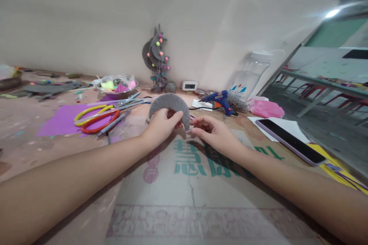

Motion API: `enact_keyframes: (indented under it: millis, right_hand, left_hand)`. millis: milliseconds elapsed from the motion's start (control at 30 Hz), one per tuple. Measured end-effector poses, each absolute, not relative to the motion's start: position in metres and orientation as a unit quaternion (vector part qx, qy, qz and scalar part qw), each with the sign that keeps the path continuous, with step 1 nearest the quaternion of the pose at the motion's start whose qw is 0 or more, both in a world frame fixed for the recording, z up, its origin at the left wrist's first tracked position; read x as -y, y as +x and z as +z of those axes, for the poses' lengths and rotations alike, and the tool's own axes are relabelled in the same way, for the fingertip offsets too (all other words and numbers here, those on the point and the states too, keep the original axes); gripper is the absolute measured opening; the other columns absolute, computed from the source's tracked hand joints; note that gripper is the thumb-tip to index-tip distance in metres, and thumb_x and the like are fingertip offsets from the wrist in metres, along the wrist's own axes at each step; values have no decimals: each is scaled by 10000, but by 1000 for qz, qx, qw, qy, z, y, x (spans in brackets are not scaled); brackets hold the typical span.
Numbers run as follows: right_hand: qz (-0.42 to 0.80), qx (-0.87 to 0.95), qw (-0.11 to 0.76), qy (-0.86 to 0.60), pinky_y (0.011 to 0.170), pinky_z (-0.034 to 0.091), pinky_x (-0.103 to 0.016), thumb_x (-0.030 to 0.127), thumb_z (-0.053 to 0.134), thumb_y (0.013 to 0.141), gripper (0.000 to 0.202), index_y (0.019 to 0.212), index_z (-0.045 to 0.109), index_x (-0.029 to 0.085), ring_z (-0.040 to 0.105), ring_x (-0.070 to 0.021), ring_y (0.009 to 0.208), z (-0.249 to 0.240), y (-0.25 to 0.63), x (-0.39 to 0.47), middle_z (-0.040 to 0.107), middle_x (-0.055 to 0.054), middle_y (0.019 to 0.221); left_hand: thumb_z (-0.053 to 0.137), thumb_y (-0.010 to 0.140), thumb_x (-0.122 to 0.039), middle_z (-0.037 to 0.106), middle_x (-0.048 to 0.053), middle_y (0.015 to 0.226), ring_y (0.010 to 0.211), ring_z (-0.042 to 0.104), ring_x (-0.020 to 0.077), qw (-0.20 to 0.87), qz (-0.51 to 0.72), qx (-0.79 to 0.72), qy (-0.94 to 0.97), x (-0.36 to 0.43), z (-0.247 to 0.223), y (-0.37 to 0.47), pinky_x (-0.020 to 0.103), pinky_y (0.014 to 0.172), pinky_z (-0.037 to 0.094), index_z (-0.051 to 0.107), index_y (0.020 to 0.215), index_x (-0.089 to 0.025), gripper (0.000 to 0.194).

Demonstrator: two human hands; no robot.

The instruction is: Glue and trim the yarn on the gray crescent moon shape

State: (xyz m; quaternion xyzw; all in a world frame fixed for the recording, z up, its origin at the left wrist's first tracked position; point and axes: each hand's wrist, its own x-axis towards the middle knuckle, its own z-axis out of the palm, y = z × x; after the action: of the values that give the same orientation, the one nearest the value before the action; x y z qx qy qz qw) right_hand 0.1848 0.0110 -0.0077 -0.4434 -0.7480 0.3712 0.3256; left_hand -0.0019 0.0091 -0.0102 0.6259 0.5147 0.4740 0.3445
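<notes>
My left hand is closed around a crescent wrapped in grey yarn, thumb on its front face. The crescent arches upward, and its narrow tip points down with a small pinkish spot at the end. My right hand is beside that tip, thumb and forefinger curled toward each other in a pinch. What lies between those fingers is too small to make out. Below the tip, a thin grey strand runs down over the printed cardboard.
Scissors lie on purple sheet at left, near a bowl. Behind are a pom-pom moon ornament and a small clock. A blue glue gun, bottle, pink bag and phone are at right.
</notes>
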Motion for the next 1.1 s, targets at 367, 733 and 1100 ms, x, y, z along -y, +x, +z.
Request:
enact_keyframes:
  millis: [367,733,1100]
  right_hand:
    - [287,776,299,-475,528,365,-247,398,576,805,251,770,668,168,476,-117,551,-8,189,-16,601,-5,647]
    - [265,779,315,-473,502,315,-254,398,576,832,239,767,659,184,412,-113,509,-8,189,-15,524,19,573]
    - [223,796,351,-440,739,417,-315,451,503,876,332,810,684,181,571,-190,801,1,191,-24,618,-50,826]
  left_hand:
    - [525,825,-372,707,63,664,639,663,190,374,463,-486,640,-14,-19,-2,264,611,481,666,671,-151,304]
    - [528,817,-385,697,61,654,626,660,180,410,475,-462,627,-20,-23,-2,264,611,504,654,655,-156,307]
    - [549,835,-377,674,31,684,636,620,153,408,469,-443,646,-14,-17,1,244,587,458,623,723,-148,265]
